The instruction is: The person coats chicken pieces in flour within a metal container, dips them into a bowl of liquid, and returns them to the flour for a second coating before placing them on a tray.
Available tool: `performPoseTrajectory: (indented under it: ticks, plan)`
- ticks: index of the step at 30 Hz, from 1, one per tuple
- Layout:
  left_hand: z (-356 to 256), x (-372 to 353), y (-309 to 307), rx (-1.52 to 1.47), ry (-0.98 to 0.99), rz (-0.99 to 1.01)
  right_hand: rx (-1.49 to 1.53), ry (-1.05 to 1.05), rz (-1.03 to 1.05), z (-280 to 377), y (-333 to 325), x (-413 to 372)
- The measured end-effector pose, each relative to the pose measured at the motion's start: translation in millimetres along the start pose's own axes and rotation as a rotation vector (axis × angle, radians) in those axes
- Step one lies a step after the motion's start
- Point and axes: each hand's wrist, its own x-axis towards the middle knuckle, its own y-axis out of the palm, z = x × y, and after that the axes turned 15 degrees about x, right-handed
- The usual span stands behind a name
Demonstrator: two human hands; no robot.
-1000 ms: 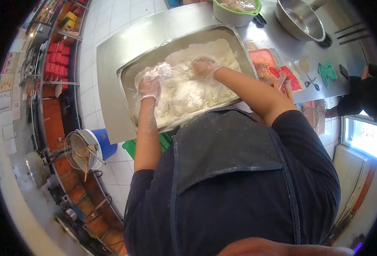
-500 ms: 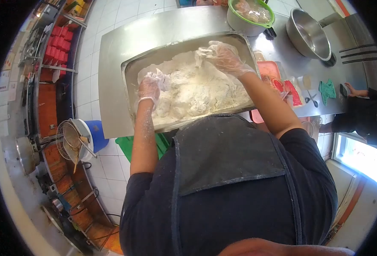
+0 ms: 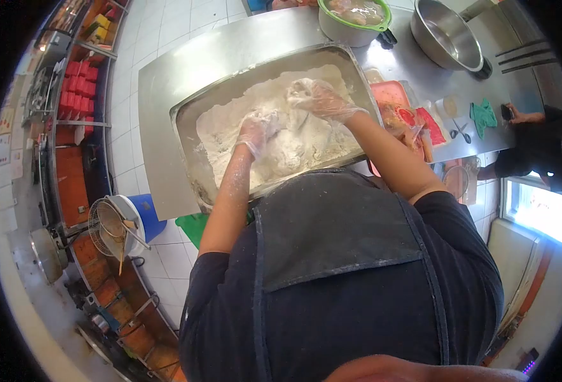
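Note:
A large metal tray (image 3: 185,149) on the steel table holds white flour (image 3: 217,137) with coated lumps (image 3: 290,151) in it. My left hand (image 3: 255,132), in a clear plastic glove, is down in the flour left of the middle; flour hides its fingertips. Farther back and to the right, my right hand (image 3: 314,99), gloved too, has its fingers curled and caked with flour. Whether it grips a piece cannot be made out.
Behind the tray stand a green-rimmed tub (image 3: 355,22) and a steel bowl (image 3: 446,35). Right of it are a red tray (image 3: 390,94), scissors (image 3: 461,130) and a green cloth (image 3: 483,117). Another person's hand (image 3: 526,116) is at the far right. A blue bucket (image 3: 146,216) stands at left.
My left hand has moved right and down into the flour. My right hand has come lower, and its fingers are more curled. The whole view has shifted slightly.

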Motion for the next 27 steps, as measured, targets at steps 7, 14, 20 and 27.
performPoseTrajectory:
  ticks: [7, 14, 20, 27]
  plan:
    - [1.6, 16.2, -6.0, 1.564, 0.277, 0.011, -0.428, 0.308, 0.114, -4.4, 33.4, -11.7]
    - [-15.8, -23.0, -51.0, 0.624, 0.331, -0.143, -0.230, 0.376, 0.253, 48.1, 4.3, -20.8]
    - [19.4, -9.2, -46.0, 1.388, 0.132, 0.129, -0.120, -0.019, 0.036, -5.5, -15.8, -6.9]
    - [-0.3, 8.4, -25.4, 1.158, -0.087, -0.104, -0.122, -0.051, -0.092, -5.8, 16.2, 17.9]
